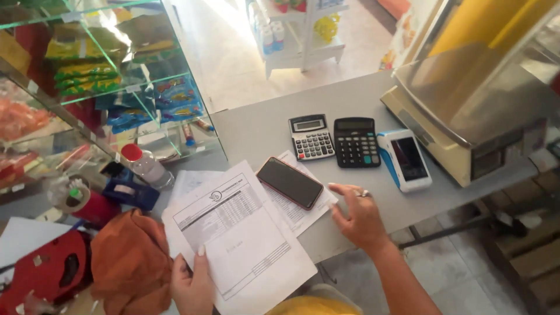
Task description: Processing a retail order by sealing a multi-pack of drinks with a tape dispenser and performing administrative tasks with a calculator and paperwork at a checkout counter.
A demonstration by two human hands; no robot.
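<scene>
My left hand [191,283] grips the lower left corner of a white printed sheet [242,233] with a table on it, thumb on top. More sheets lie under it. My right hand [360,216] hovers with fingers apart over the grey counter [256,131], just right of a black smartphone [289,182]. The phone lies on another printed paper [300,214]. My right hand holds nothing and wears a ring.
Behind the phone sit a grey calculator [311,137], a black calculator [356,142] and a white-and-blue card terminal [406,159]. A metal weighing scale [466,111] stands at right. A glass display case [99,76] of packets is at left, with a red-capped bottle [146,165], an orange cloth [131,262] and a tape dispenser [46,271].
</scene>
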